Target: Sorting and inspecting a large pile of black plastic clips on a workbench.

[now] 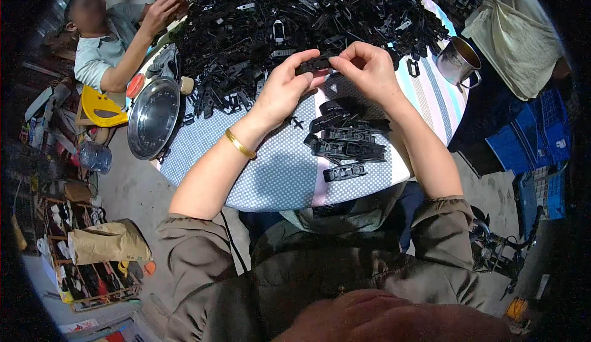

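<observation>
My left hand (284, 90), with a gold bangle on its wrist, is closed on a small black plastic part (315, 65). From the other side my right hand (369, 74) pinches the same part's end between thumb and finger. The part's exact kind cannot be made out. Just beyond both hands rises a big heap of black plastic parts (246, 34), a few of them with grey pieces. Nearer me, below the right hand, lies a group of longer black plastic parts (349, 142), side by side. A small black cross-shaped piece (297, 122) rests on the patterned tablecloth (271, 173).
A metal basin (154, 119) stands at the table's left edge, a metal mug (458, 63) at its right. Across at the far left, another person (101, 47) works at the heap. A rack (92, 268) stands on the floor at left, blue crates (535, 133) at right.
</observation>
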Tool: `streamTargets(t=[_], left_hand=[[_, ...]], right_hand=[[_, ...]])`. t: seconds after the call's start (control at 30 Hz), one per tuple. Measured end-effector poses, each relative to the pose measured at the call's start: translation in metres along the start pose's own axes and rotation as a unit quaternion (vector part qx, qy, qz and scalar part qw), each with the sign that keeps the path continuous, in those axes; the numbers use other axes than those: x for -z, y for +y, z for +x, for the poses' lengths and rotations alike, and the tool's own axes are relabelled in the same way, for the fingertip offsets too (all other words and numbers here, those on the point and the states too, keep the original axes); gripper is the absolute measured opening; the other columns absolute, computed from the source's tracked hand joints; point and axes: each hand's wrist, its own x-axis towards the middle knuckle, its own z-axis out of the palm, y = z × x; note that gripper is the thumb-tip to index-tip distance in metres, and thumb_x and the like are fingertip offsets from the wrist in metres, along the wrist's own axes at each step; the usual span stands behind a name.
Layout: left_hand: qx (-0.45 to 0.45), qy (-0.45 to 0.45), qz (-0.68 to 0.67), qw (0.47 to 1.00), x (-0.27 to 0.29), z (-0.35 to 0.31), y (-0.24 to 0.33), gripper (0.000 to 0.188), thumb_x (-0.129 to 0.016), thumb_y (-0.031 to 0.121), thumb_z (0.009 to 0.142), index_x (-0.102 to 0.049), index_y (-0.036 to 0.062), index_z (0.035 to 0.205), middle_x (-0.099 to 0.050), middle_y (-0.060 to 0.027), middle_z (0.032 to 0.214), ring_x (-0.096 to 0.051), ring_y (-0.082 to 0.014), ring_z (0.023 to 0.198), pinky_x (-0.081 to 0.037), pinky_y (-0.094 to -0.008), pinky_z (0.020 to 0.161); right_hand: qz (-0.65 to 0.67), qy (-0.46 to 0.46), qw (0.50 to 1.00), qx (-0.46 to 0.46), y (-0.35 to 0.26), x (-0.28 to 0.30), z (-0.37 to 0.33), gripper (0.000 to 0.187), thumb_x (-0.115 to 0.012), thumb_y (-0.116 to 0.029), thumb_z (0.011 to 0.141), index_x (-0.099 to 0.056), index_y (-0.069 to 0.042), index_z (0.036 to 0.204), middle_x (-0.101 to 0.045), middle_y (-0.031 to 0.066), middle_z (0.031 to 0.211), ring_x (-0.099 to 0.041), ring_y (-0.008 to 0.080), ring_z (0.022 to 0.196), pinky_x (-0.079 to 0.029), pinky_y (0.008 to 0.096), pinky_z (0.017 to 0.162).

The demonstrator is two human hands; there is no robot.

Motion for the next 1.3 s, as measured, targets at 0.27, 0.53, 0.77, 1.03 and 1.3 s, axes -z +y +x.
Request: streamTargets(t=[0.27,0.53,0.77,1.03,1.3], left_hand=[[-0.019,0.024,-0.007,1.0,-0.001,-0.001,-0.006,0.049,-0.04,-0.002,0.083,-0.029,-0.0005,0.131,-0.051,-0.0121,0.11,-0.055,-0.0143,0.095,-0.046,-0.0234,0.082],[-0.071,-0.011,0.079,0.994,-0.002,-0.001,-0.007,0.049,-0.038,0.001,0.087,-0.022,-0.0005,0.133,-0.049,-0.0162,0.114,-0.055,-0.0189,0.099,-0.045,-0.0295,0.087],[-0.061,0.005,-0.081,0.995,-0.002,0.002,0.008,0.045,-0.035,0.004,0.09,-0.019,-0.0037,0.131,-0.053,-0.0228,0.103,-0.059,-0.0249,0.092,-0.049,-0.0274,0.079],[0.018,0.11,-0.039,0.993,0.009,0.003,0.005,0.041,-0.041,0.002,0.089,-0.028,-0.0063,0.126,-0.056,-0.019,0.095,-0.061,-0.0202,0.083,-0.051,-0.0239,0.073],[0.034,0.084,-0.09,0.992,0.006,0.006,-0.005,0.036,-0.037,0.008,0.091,-0.034,-0.0076,0.124,-0.055,-0.0195,0.1,-0.059,-0.0207,0.088,-0.051,-0.0266,0.08]], right_hand=[[-0.023,0.003,0.998,0.05,0.004,-0.008,-0.002,0.017,-0.068,-0.014,0.074,-0.06,0.0,0.069,-0.055,-0.0011,0.06,-0.047,0.0027,0.053,-0.038,0.0185,0.047],[-0.133,0.028,0.989,0.058,0.0,-0.006,-0.004,0.024,-0.07,-0.021,0.072,-0.06,-0.001,0.067,-0.056,0.0046,0.055,-0.049,0.0088,0.048,-0.039,0.0228,0.045],[-0.018,0.015,0.999,-0.03,0.03,0.026,0.02,0.024,-0.064,-0.027,0.075,-0.065,-0.004,0.081,-0.062,0.0111,0.07,-0.059,0.0222,0.064,-0.046,0.0289,0.059],[-0.382,-0.111,0.9,0.18,0.028,0.003,0.006,0.026,-0.066,-0.015,0.069,-0.063,-0.005,0.093,-0.059,0.0079,0.092,-0.053,0.026,0.089,-0.046,0.0336,0.073],[-0.09,0.031,0.984,0.149,0.01,-0.001,0.003,0.02,-0.054,-0.011,0.082,-0.061,-0.002,0.099,-0.059,0.0082,0.075,-0.057,0.0175,0.063,-0.045,0.0253,0.057]])
